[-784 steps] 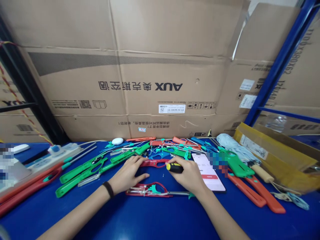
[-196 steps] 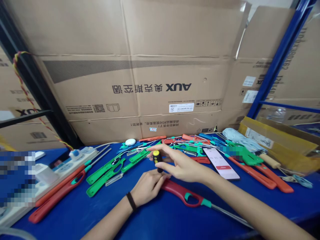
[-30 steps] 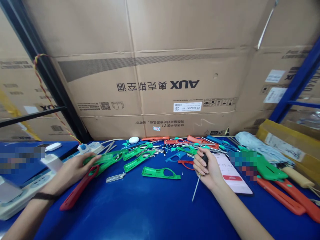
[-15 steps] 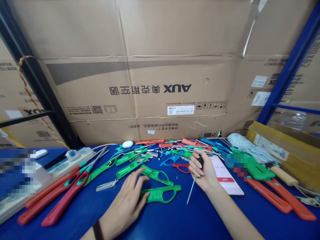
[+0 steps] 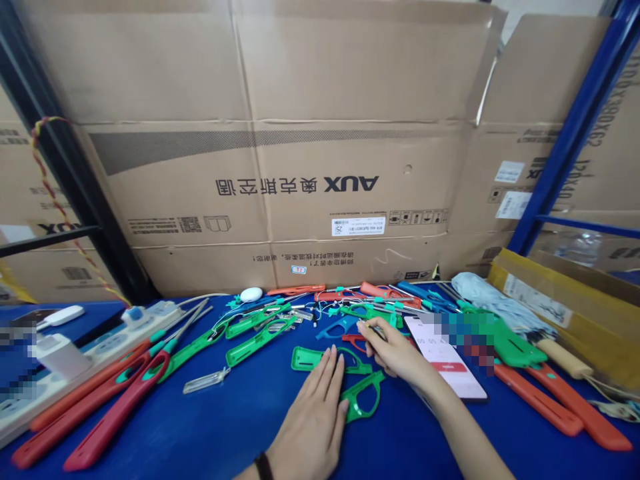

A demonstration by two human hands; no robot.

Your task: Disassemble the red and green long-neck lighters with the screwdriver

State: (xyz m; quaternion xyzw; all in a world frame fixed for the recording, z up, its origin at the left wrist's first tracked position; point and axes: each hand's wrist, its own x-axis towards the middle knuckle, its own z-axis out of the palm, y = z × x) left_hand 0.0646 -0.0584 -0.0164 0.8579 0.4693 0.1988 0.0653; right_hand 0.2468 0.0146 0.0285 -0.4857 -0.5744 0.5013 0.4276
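Note:
My left hand (image 5: 317,413) lies flat on the blue table, fingers stretched out together. Its fingertips rest by one green handle shell (image 5: 313,359), and its side touches a second green shell (image 5: 367,395). My right hand (image 5: 395,352) is just beyond, fingers curled in a pinch at the edge of the pile of coloured lighter parts (image 5: 350,308), above a red shell (image 5: 354,340). What it pinches is too small to make out. No screwdriver shaft shows.
A phone (image 5: 445,363) lies right of my right hand. Long red lighters (image 5: 107,407) and a power strip (image 5: 100,343) lie at the left; orange lighters (image 5: 555,400), a folded umbrella (image 5: 493,300) and a yellow carton (image 5: 565,300) at the right. Cardboard boxes (image 5: 300,167) wall the back.
My left hand came from the red lighters at the left to the green shells in the middle and flattened. My right hand reached forward to the pile; the screwdriver shaft has gone from sight.

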